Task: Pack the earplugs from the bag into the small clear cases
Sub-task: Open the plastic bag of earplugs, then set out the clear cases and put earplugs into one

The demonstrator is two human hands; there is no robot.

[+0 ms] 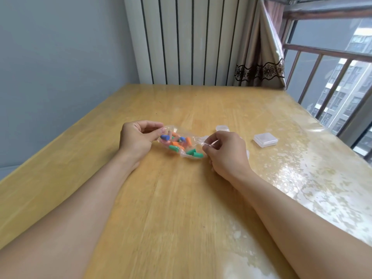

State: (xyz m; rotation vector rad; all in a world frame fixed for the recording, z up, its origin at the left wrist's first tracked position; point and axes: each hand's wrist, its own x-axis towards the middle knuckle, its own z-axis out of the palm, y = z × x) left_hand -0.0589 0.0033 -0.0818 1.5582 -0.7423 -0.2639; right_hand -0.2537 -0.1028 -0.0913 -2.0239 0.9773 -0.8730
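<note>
A small clear plastic bag [181, 143] lies on the wooden table [181, 198], filled with several earplugs [177, 147] in orange, green, blue and pink. My left hand [138, 137] pinches the bag's left end between thumb and fingers. My right hand [225, 152] pinches the bag's crumpled right end. A closed small clear case [265, 139] sits to the right of my right hand. Another clear case [222, 128] shows just beyond my right hand. A further clear piece peeks out at the right edge of my right hand [248, 154], mostly hidden.
The table is covered by a glossy clear sheet with glare at the right [312, 178]. A radiator [191, 41] and a curtain [261, 57] stand behind the far edge. A window with railing [332, 67] runs along the right side. A grey wall is at the left.
</note>
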